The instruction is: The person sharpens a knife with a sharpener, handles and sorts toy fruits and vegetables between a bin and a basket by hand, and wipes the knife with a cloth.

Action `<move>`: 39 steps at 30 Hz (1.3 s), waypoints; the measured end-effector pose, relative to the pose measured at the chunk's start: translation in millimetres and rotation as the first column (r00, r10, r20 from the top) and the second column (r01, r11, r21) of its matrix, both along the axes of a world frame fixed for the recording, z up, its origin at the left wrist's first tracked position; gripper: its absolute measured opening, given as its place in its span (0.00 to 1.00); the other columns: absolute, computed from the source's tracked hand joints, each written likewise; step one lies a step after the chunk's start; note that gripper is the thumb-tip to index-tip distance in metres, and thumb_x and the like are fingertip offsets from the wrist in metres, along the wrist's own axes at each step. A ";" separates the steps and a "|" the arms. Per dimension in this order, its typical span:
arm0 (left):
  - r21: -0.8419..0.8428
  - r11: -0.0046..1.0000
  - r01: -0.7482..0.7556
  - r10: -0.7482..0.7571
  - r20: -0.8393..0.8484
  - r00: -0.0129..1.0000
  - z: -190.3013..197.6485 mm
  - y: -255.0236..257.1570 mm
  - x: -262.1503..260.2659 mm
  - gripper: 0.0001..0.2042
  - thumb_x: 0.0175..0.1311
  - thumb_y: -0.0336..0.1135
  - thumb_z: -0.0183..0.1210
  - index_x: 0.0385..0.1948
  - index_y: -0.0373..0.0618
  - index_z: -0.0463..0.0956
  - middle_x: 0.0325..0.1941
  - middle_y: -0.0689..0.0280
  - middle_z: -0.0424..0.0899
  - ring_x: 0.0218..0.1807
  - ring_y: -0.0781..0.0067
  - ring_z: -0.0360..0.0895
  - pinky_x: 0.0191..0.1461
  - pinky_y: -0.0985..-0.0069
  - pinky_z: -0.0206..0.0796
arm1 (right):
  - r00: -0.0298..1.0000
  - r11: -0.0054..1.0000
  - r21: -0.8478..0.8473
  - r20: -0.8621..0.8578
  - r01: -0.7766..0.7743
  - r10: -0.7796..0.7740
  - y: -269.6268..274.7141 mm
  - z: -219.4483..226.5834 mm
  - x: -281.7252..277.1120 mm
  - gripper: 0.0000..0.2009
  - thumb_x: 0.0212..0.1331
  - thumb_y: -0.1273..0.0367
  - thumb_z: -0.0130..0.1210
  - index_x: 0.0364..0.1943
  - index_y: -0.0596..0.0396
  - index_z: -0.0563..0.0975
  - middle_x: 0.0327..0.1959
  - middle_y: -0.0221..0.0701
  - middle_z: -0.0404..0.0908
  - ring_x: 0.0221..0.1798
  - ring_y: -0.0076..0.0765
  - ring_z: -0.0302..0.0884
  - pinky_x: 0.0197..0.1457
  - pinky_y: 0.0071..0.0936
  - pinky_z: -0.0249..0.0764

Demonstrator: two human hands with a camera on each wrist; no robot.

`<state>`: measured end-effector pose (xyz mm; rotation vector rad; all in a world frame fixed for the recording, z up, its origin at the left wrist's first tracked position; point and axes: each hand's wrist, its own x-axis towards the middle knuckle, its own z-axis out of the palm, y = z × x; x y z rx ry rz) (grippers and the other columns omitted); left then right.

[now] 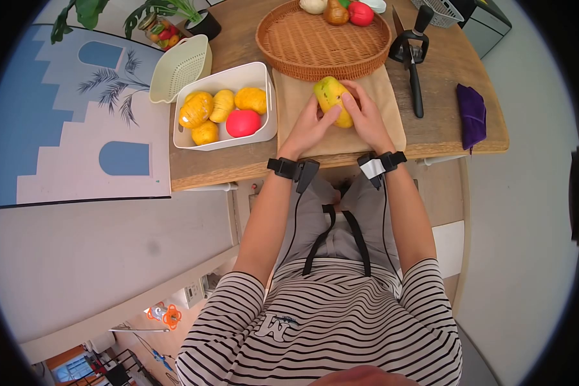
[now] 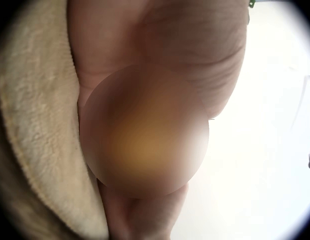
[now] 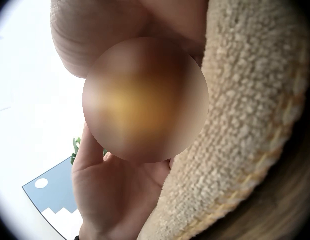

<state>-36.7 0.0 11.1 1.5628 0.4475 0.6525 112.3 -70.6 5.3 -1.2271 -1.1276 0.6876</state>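
Observation:
Both hands hold a yellow-green mango [image 1: 330, 93] with small dark spots, over a beige towel [image 1: 383, 122] at the table's front. The left hand [image 1: 311, 130] grips it from the left, its thumb on the near side. Round the right flank curl the fingers of the right hand [image 1: 368, 118], its thumb also on top. A blurred round patch covers the middle of both wrist views, leaving only a yellow tint of the fruit. Beside it, the towel [image 2: 40, 100] fills the left of the left wrist view and the towel's stitched edge [image 3: 255, 100] the right of the other.
Left of the towel, a white bin [image 1: 271, 106] holds several yellow fruits and a red one [image 1: 243, 123]. Behind the towel sits a round wicker tray [image 1: 315, 42] with fruit at its far rim. A black-handled knife [image 1: 416, 90] and purple cloth [image 1: 471, 116] lie to the right; a pale colander [image 1: 180, 64] stands back left.

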 end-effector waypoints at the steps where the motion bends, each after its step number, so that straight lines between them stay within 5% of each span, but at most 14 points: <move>1: -0.005 1.000 0.006 -0.006 -0.039 0.999 0.0 1.2 -0.6 0.25 0.76 0.44 0.46 0.66 0.37 0.57 0.60 0.60 0.71 0.62 0.74 0.68 0.65 0.75 0.61 | 1.000 1.000 -0.001 0.000 0.000 0.000 -0.5 0.7 -1.1 0.20 0.70 0.60 0.50 0.59 0.59 0.69 0.49 0.38 0.79 0.51 0.31 0.76 0.57 0.26 0.70; 8: -0.043 0.994 -0.105 0.103 -0.031 0.994 -0.2 -1.1 1.3 0.30 0.71 0.40 0.54 0.70 0.41 0.53 0.58 0.58 0.72 0.56 0.71 0.74 0.57 0.75 0.69 | 0.994 0.998 -0.014 -0.094 -0.061 0.059 -6.0 16.1 -1.8 0.21 0.72 0.61 0.47 0.63 0.55 0.66 0.52 0.37 0.76 0.53 0.29 0.73 0.57 0.25 0.69; 11: -0.208 0.977 0.043 -0.033 0.052 0.998 12.7 -6.0 -5.2 0.34 0.68 0.34 0.57 0.72 0.47 0.48 0.67 0.57 0.63 0.61 0.69 0.71 0.59 0.72 0.69 | 0.982 0.999 -0.037 -0.186 -0.026 0.019 -5.1 15.8 -2.2 0.20 0.73 0.61 0.45 0.63 0.57 0.66 0.51 0.35 0.76 0.52 0.28 0.73 0.57 0.24 0.69; 16: -0.037 0.984 0.173 -0.171 0.070 0.983 11.7 -3.8 -5.8 0.46 0.53 0.21 0.67 0.73 0.50 0.47 0.71 0.59 0.58 0.65 0.65 0.69 0.61 0.72 0.71 | 0.974 0.999 0.002 -0.218 0.054 -0.053 0.2 4.0 1.1 0.20 0.74 0.60 0.43 0.60 0.62 0.67 0.51 0.35 0.76 0.53 0.27 0.73 0.57 0.24 0.69; 20: 0.021 0.986 0.163 -0.164 0.061 0.985 7.9 -1.3 -4.4 0.46 0.52 0.21 0.67 0.73 0.49 0.48 0.71 0.61 0.57 0.66 0.65 0.68 0.61 0.72 0.70 | 0.971 0.998 -0.049 -0.232 0.049 -0.059 0.3 0.5 3.0 0.21 0.74 0.60 0.43 0.59 0.63 0.69 0.53 0.36 0.76 0.55 0.29 0.73 0.59 0.24 0.68; 26: 0.014 1.000 0.022 -0.023 0.077 0.997 4.6 -3.8 -4.5 0.40 0.57 0.23 0.65 0.71 0.43 0.51 0.65 0.59 0.65 0.57 0.69 0.75 0.54 0.74 0.74 | 0.988 1.000 -0.009 -0.157 -0.002 0.000 1.8 -4.0 7.1 0.22 0.73 0.60 0.44 0.60 0.63 0.69 0.53 0.37 0.76 0.55 0.30 0.73 0.58 0.24 0.68; 28: -0.210 0.978 0.012 -0.006 0.028 1.000 4.3 -2.4 -5.8 0.32 0.61 0.32 0.65 0.66 0.41 0.59 0.50 0.63 0.76 0.41 0.74 0.81 0.43 0.78 0.76 | 0.989 0.999 0.016 -0.141 -0.042 0.044 0.8 -4.9 7.0 0.22 0.73 0.60 0.45 0.60 0.64 0.69 0.52 0.37 0.77 0.54 0.30 0.74 0.58 0.25 0.69; 31: -0.332 0.942 -0.052 0.095 0.115 0.989 -1.9 2.4 -1.6 0.23 0.69 0.38 0.58 0.60 0.37 0.64 0.42 0.63 0.79 0.32 0.75 0.79 0.40 0.77 0.74 | 0.977 0.992 -0.072 -0.194 -0.104 0.088 -4.3 7.6 -2.0 0.23 0.71 0.59 0.47 0.60 0.64 0.69 0.51 0.37 0.77 0.53 0.30 0.74 0.56 0.25 0.71; 34: -0.356 0.933 -0.045 0.086 0.100 0.991 -2.9 2.2 0.5 0.18 0.72 0.40 0.53 0.56 0.38 0.66 0.41 0.63 0.78 0.32 0.76 0.78 0.38 0.77 0.74 | 0.998 0.998 -0.028 -0.002 -0.064 0.064 -3.9 8.5 -4.2 0.22 0.70 0.59 0.49 0.59 0.63 0.70 0.50 0.36 0.78 0.51 0.29 0.74 0.55 0.25 0.71; 35: -0.356 0.933 -0.048 0.089 0.100 0.991 0.4 -0.3 1.1 0.18 0.72 0.40 0.53 0.56 0.38 0.66 0.41 0.63 0.78 0.32 0.76 0.78 0.38 0.77 0.74 | 0.999 0.998 -0.034 0.003 -0.053 0.054 -3.8 7.6 -3.4 0.22 0.70 0.59 0.50 0.59 0.63 0.70 0.49 0.36 0.78 0.51 0.29 0.74 0.55 0.25 0.71; 37: -0.082 0.992 -0.098 0.100 0.021 0.995 7.0 -5.9 2.8 0.17 0.75 0.42 0.48 0.55 0.38 0.67 0.41 0.63 0.78 0.32 0.76 0.78 0.38 0.77 0.74 | 0.999 0.998 -0.040 0.007 -0.043 0.043 -3.6 6.3 -0.9 0.22 0.70 0.59 0.50 0.59 0.62 0.70 0.49 0.35 0.79 0.50 0.30 0.75 0.55 0.25 0.71; 39: -0.106 0.990 -0.094 0.096 0.017 0.995 3.2 -4.5 1.7 0.17 0.76 0.43 0.46 0.55 0.39 0.66 0.41 0.63 0.79 0.33 0.75 0.79 0.37 0.77 0.74 | 0.998 0.997 -0.056 0.042 -0.053 0.055 -3.1 5.6 3.1 0.21 0.70 0.59 0.50 0.58 0.62 0.71 0.49 0.37 0.79 0.51 0.30 0.75 0.55 0.25 0.71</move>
